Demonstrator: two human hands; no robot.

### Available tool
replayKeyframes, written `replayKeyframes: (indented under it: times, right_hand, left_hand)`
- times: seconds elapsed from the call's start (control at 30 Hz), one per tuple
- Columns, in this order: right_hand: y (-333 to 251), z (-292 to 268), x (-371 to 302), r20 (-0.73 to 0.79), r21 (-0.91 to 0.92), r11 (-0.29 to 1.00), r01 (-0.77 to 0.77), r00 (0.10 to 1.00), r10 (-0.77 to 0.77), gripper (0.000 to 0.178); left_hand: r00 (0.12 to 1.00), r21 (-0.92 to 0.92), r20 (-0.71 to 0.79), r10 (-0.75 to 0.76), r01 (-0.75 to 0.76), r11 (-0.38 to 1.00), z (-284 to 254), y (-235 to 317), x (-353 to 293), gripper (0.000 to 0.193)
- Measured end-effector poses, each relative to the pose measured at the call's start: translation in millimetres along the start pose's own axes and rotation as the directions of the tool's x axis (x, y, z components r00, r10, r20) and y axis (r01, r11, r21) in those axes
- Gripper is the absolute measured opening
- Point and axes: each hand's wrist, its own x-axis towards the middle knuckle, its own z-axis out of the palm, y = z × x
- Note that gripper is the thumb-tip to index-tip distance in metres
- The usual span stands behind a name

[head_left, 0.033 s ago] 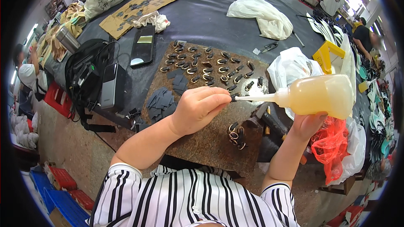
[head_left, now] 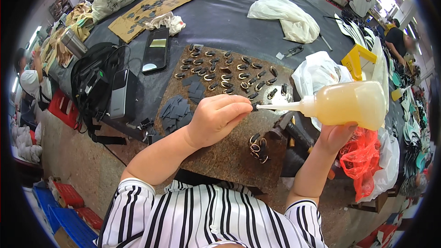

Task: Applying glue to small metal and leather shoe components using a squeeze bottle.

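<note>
My left hand (head_left: 218, 118) is closed in a pinch on a small black piece (head_left: 254, 106), mostly hidden by the fingertips. In my right hand (head_left: 337, 137) a translucent squeeze bottle (head_left: 351, 104) of yellowish liquid lies tipped on its side. Its long white nozzle points left, and the tip meets or nearly meets the black piece. Below them is a worn brown board (head_left: 220, 160). Several gold rings with black strips (head_left: 227, 77) are spread over its far part, and a small cluster of them (head_left: 258, 149) lies nearer me. Dark flat patches (head_left: 176, 113) are heaped on the board's left.
A hammer (head_left: 281, 126) lies beside the board's right part. Further right are a white plastic bag (head_left: 319, 71), a red bag (head_left: 360, 156) and a yellow holder (head_left: 356, 62). A phone (head_left: 155, 51), a power bank (head_left: 123, 94) and a black backpack (head_left: 92, 71) lie left. Other people are in the background.
</note>
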Motion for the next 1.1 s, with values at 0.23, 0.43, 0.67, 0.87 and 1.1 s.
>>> replayKeyframes:
  times: [0.23,0.43,0.67,0.87,1.1]
  right_hand:
    - [-1.3,10.7,1.3,0.009,-0.064,0.997,0.049,0.999,-0.049,0.053]
    - [-9.5,1.9,15.1,0.326,0.079,0.991,0.111,0.936,-0.13,0.053]
    - [-1.2,16.9,4.1,-0.14,0.044,0.997,0.061,0.989,-0.055,0.06]
    - [-3.9,4.7,17.1,0.361,0.305,0.936,-0.173,0.931,0.055,0.057]
    - [-4.9,-5.7,32.9,0.172,0.875,0.379,-0.3,0.926,0.336,0.047]
  left_hand:
    - [1.0,-0.007,0.014,-0.002,0.002,1.0,0.0,-0.3,-0.7,0.016]
    - [1.0,0.012,-0.014,-0.012,0.013,1.0,-0.4,-2.5,-1.1,0.016]
    - [1.0,0.031,-0.01,0.022,-0.021,0.999,0.1,-1.8,-0.4,0.015]
    - [0.999,0.057,-0.046,0.013,-0.011,0.998,1.9,-5.8,-2.6,0.015]
    - [0.999,0.135,-0.02,0.038,-0.035,0.99,4.4,-8.3,-0.9,0.013]
